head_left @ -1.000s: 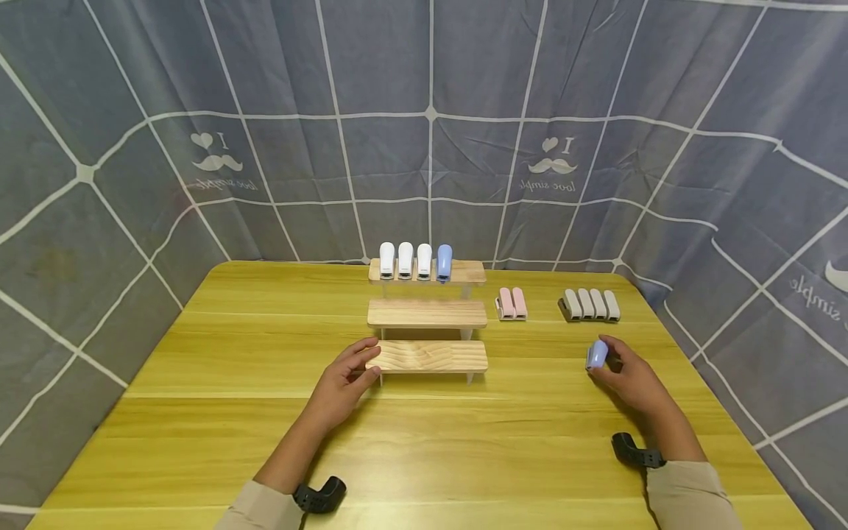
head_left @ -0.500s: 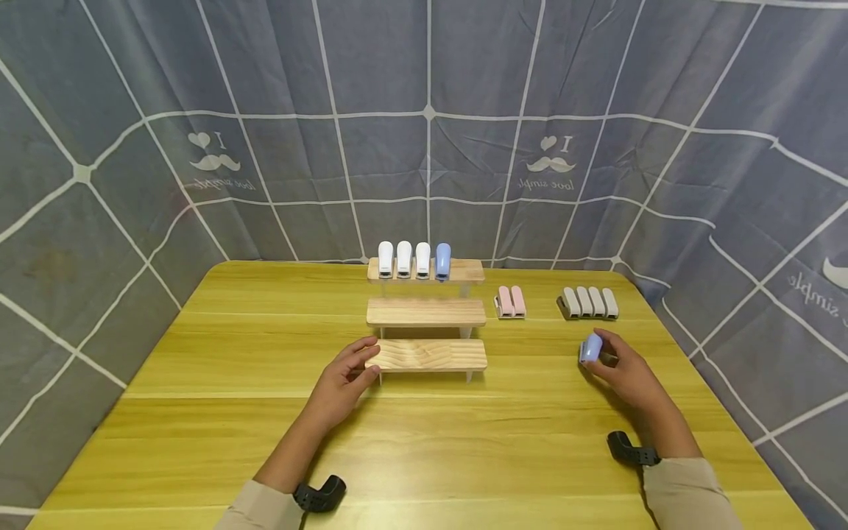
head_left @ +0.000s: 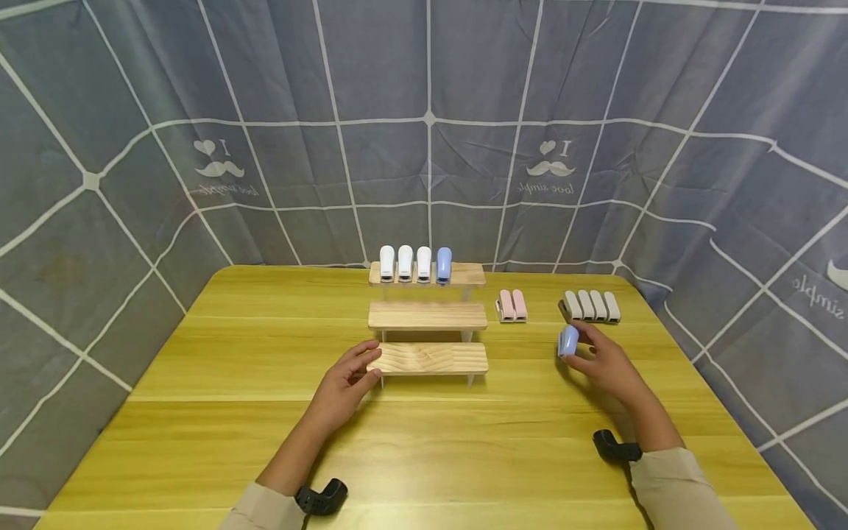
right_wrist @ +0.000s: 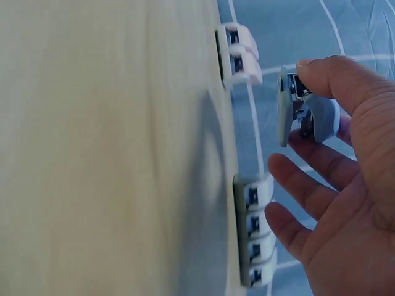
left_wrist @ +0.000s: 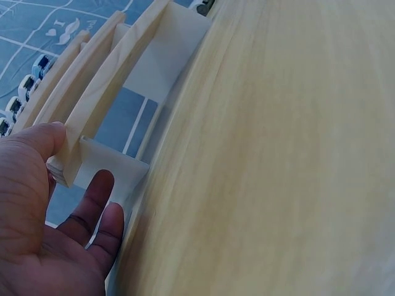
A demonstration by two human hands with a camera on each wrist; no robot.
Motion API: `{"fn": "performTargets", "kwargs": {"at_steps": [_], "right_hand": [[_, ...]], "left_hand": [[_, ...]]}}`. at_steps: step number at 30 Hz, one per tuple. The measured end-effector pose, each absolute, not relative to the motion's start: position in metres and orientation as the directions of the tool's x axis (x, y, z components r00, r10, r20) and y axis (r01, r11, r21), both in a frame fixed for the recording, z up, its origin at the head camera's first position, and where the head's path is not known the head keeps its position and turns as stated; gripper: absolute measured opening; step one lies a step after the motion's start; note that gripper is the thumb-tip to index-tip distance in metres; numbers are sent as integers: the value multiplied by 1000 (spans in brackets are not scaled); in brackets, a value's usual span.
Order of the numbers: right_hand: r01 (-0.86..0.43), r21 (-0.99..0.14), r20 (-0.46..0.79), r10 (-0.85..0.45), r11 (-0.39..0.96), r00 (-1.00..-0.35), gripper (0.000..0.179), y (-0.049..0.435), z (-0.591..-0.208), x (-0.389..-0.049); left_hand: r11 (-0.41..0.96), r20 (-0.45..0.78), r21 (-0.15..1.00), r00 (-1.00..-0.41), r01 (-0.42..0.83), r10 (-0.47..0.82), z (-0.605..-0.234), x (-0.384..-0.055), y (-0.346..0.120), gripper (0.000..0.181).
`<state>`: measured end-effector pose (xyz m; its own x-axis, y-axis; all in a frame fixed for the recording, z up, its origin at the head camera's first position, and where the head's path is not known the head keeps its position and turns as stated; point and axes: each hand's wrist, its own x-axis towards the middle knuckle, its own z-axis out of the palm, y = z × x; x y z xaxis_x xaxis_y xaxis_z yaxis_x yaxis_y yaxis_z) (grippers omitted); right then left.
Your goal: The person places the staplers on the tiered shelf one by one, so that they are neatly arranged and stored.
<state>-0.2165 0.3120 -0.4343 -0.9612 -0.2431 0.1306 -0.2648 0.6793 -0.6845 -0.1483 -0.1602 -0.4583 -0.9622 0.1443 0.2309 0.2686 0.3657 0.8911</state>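
"While a white-gridded, blue-grey curtain (head_left: 464,165) fills the upper frame, what lies below?"

"A yellow wood-grain table (head_left: 232,397), glossy at bottom centre; a tiered wooden stand (head_left: 427,315) is mid-frame, with pink staplers (head_left: 512,305) and grey staplers (head_left: 591,306) to its right."

"And the hands?"

"The right hand (head_left: 612,368) has its grip clamped on a blue stapler (head_left: 567,341), right of centre, just above the table; the left hand (head_left: 341,386) has its grip around the left end of the lowest board (head_left: 430,358)."
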Motion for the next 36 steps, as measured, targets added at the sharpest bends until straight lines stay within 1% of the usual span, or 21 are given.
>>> {"fn": "performTargets", "kwargs": {"at_steps": [5,13,23,28,36], "right_hand": [[-293,-674,145,-267,679,-953,71,300,-427,-222],[-371,-639,210,-310,674,-927,70,279,-410,-228],[-385,-644,230,-314,660,-921,68,255,-393,-234],[-409,-648,242,-335,642,-911,69,242,-382,-237],[-480,-630,284,-393,611,-874,67,223,-368,-244]], "left_hand": [[355,216,900,-965,255,146,-458,-148,-161,43],[345,214,903,-965,254,151,-460,-148,-162,45],[343,218,904,-966,253,139,-458,-147,-160,42],[347,210,905,-968,245,135,-458,-147,-161,43],[338,213,907,-966,250,143,-457,-147,-161,43]]}}
